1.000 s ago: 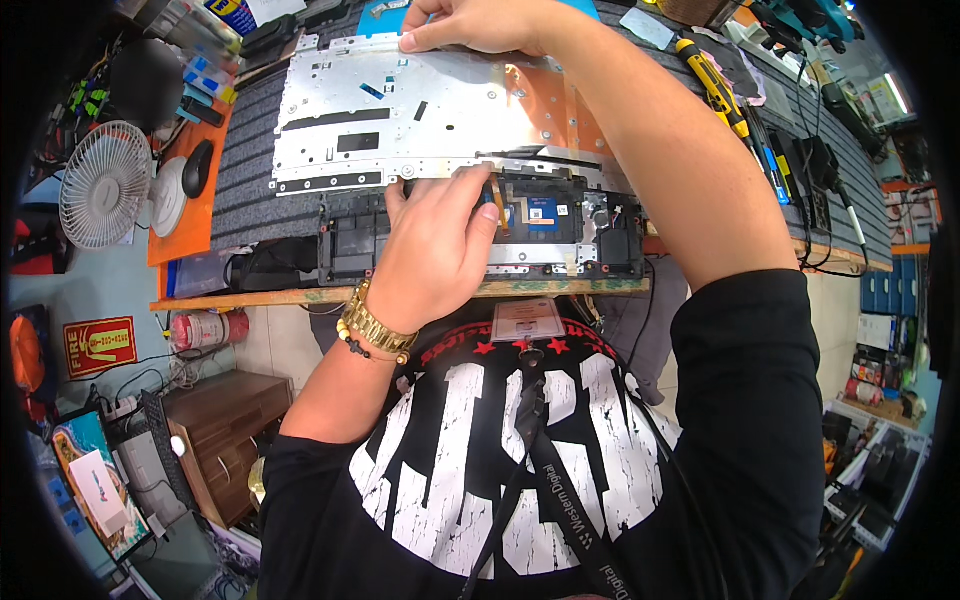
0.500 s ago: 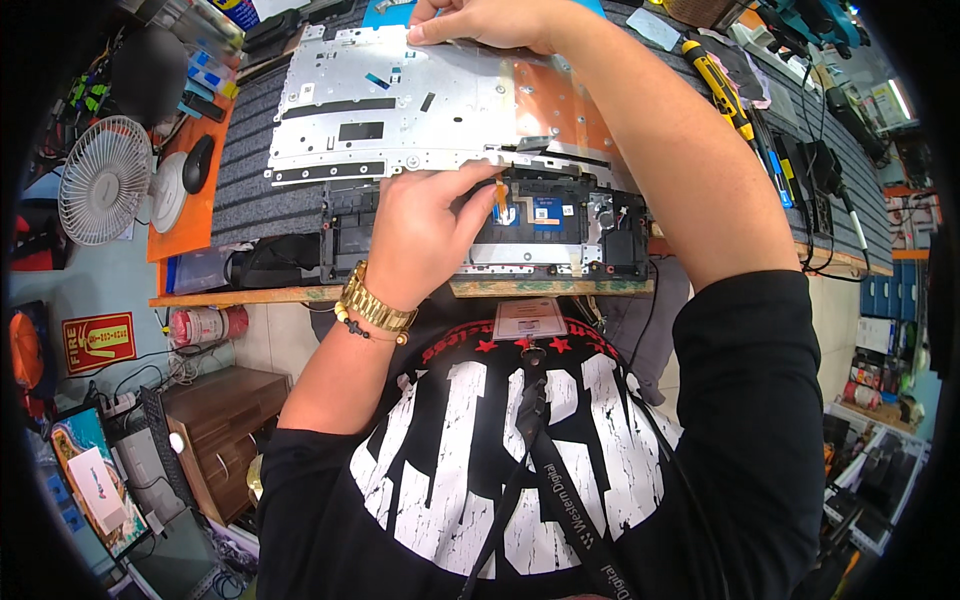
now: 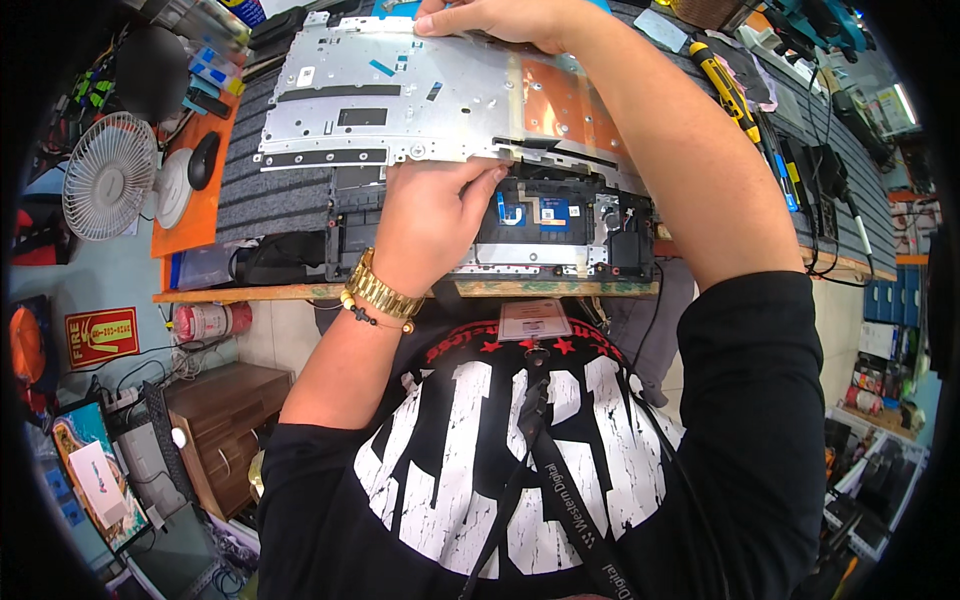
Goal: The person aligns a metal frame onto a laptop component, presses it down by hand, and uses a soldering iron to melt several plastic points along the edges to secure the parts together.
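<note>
A silver metal laptop plate (image 3: 340,95), with a copper-coloured sheet (image 3: 555,105) on its right part, is held raised and tilted over an opened black laptop chassis (image 3: 350,240). My right hand (image 3: 510,20) grips its far edge, thumb on top and fingers mostly out of sight. Just under the plate's near edge is my left hand (image 3: 430,215), its thumb and forefinger pinched together; the plate covers the other fingertips, and what they hold cannot be made out. Beside that thumb, inside the chassis, are a blue touchpad board (image 3: 555,212) and a pale ribbon cable (image 3: 527,193).
Chassis and tools rest on a grey ribbed mat (image 3: 235,190). A yellow-black screwdriver (image 3: 722,80) and several thin tools lie to the right. At left stand a white fan (image 3: 110,178) and a black mouse (image 3: 204,160). The bench's wooden edge (image 3: 300,295) is nearest me.
The plate's near edge has shifted slightly left and away from me. My left thumb has moved up toward that edge, and the orange strip beside it no longer shows.
</note>
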Motion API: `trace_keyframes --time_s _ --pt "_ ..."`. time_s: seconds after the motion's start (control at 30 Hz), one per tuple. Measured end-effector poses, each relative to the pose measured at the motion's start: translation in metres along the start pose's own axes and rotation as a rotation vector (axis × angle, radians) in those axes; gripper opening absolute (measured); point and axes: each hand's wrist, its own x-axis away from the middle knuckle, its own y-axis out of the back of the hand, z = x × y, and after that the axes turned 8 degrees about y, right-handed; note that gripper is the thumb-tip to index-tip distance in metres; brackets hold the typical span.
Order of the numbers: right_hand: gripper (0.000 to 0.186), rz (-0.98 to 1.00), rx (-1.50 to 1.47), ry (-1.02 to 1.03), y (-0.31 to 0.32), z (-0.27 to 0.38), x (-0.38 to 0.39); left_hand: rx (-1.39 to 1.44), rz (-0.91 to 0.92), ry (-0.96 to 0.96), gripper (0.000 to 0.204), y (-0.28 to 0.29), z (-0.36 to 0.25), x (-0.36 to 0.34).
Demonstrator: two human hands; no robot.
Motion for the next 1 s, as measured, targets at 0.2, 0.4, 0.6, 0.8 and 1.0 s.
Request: trace_keyframes --time_s 0.2,0.4,0.6,0.8,1.0 --pt "0.018 0.01 -0.077 0.033 0.002 -0.008 -0.002 -0.045 -0.006 0.011 0.021 -0.003 0.001 -0.002" --pt "0.015 0.03 -0.19 0.036 0.003 -0.014 -0.003 -0.13 -0.035 -0.014 0.024 -0.006 0.003 -0.003" --pt "0.015 0.029 -0.157 0.04 0.003 -0.011 -0.002 -0.17 -0.002 0.034 0.023 -0.007 0.003 -0.005" --pt "0.017 0.042 -0.062 -0.004 0.008 0.003 0.004 -0.162 -0.02 -0.013 0.025 -0.007 0.004 -0.007" --pt "0.019 0.029 0.012 0.017 0.003 0.011 -0.001 -0.168 -0.013 0.039 0.028 -0.009 0.003 -0.006"
